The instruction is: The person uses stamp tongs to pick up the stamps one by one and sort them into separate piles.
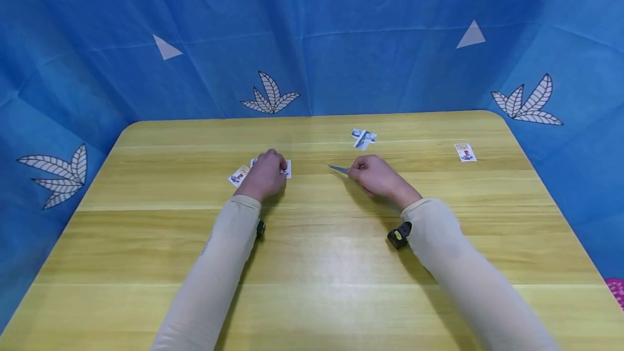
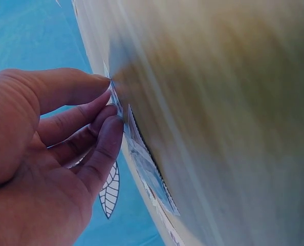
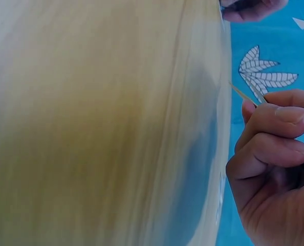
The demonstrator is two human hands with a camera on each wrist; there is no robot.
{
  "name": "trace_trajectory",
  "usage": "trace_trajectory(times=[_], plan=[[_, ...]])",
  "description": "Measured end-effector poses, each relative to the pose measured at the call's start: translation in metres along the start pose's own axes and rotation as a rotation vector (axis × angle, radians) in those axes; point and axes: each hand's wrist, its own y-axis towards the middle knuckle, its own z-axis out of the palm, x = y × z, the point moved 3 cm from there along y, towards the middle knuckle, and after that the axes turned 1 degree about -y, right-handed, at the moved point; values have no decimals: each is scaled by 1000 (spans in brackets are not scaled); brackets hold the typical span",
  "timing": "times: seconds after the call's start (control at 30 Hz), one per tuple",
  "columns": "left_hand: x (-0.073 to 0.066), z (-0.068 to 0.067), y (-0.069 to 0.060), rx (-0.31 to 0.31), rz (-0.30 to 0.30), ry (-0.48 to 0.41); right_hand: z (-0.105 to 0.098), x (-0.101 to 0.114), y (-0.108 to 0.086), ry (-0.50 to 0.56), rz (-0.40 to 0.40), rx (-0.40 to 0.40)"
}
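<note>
My left hand rests its fingertips on small printed paper cards on the table. A card edge shows beside the fingers, and a tilted card lies left of the hand. In the left wrist view, the thumb and fingers of the left hand touch a card, with a gap between them; another card lies nearer the camera. My right hand pinches thin pointed metal tweezers, their tips toward the left. The right wrist view shows the tweezers above the fingers of the right hand.
Overlapping cards lie at the back, beyond the right hand. A single card is at the back right. The wooden table ends at a blue curtain with printed leaves and triangles.
</note>
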Motion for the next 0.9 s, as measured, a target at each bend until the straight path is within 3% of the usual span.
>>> trace_trajectory(times=[0.27,0.9], plan=[[-1,-1,0,-12,12,2,15,8,9,44,3,14],[-1,-1,1,-4,-4,17,40,24,21,38,-2,20]])
